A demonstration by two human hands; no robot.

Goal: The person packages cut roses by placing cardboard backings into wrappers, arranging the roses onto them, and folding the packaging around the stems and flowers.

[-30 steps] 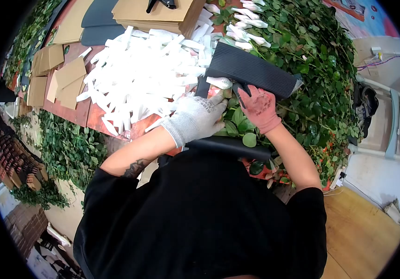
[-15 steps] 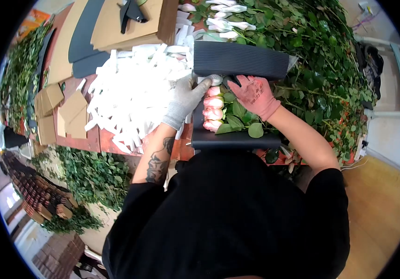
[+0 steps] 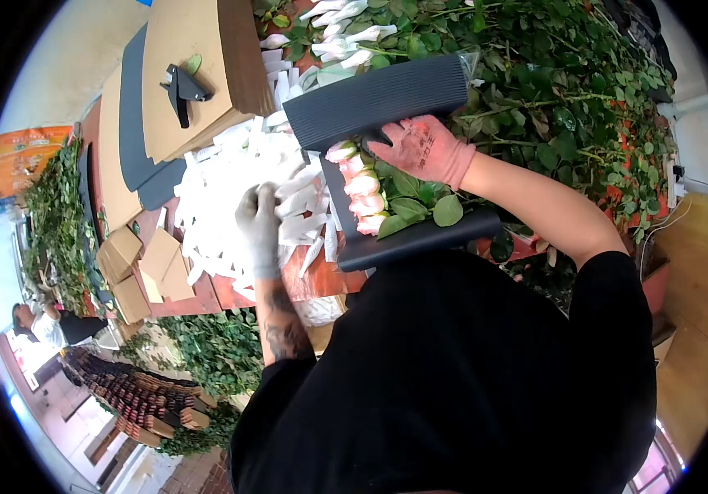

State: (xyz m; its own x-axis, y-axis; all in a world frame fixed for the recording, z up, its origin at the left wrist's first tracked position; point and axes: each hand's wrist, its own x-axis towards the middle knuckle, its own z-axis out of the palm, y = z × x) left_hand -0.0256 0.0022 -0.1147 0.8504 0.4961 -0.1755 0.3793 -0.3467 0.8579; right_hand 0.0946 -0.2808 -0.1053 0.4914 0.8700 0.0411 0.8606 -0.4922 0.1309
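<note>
My left hand [image 3: 259,224], in a pale grey glove, is over the pile of white sleeves [image 3: 214,185]; its fingers are bent together, and whether they hold anything is hidden. In a pink glove, my right hand [image 3: 424,150] rests at the rose stems, beside the upper flap of the black corrugated wrap [image 3: 378,95]. Several pink roses [image 3: 364,184] lie in a column on the wrap with their heads to the left and green leaves [image 3: 420,202] to the right. The top rose is bare of its sleeve. My right fingertips are partly hidden by the flap.
A black stapler-like tool [image 3: 182,92] lies on stacked brown cardboard [image 3: 205,49]. Sleeved buds [image 3: 345,37] and leafy stems [image 3: 551,107] cover the far and right side. Folded cardboard pieces [image 3: 164,267] are at the left. Another person [image 3: 49,325] is at the far left.
My left hand has moved left from the top rose to the sleeve pile. The white sleeve on that rose is off. My right hand stays by the stems. The view has turned left.
</note>
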